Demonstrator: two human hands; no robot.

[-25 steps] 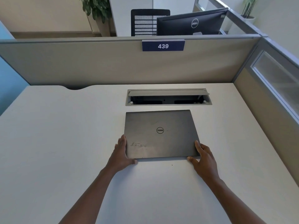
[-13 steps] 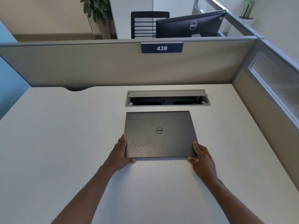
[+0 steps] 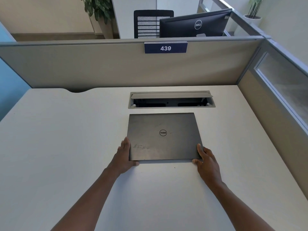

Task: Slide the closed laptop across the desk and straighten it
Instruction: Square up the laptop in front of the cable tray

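A closed dark grey laptop (image 3: 164,136) lies flat on the white desk (image 3: 66,147), its edges nearly square to the desk and its logo upside down to me. My left hand (image 3: 124,156) grips the laptop's near left corner, fingers along the left edge and thumb under the front edge. At the near right corner my right hand (image 3: 205,161) holds it the same way, fingers along the right edge. The laptop's far edge lies a short gap before the cable slot.
An open grey cable slot (image 3: 171,100) is set into the desk just beyond the laptop. A beige partition (image 3: 116,67) with a "439" sign (image 3: 165,48) closes the back, and a glazed partition (image 3: 281,90) bounds the right side. A monitor (image 3: 195,25) stands behind the partition.
The laptop has slid slightly away from me toward the cable slot, both hands moving with it on its near corners.
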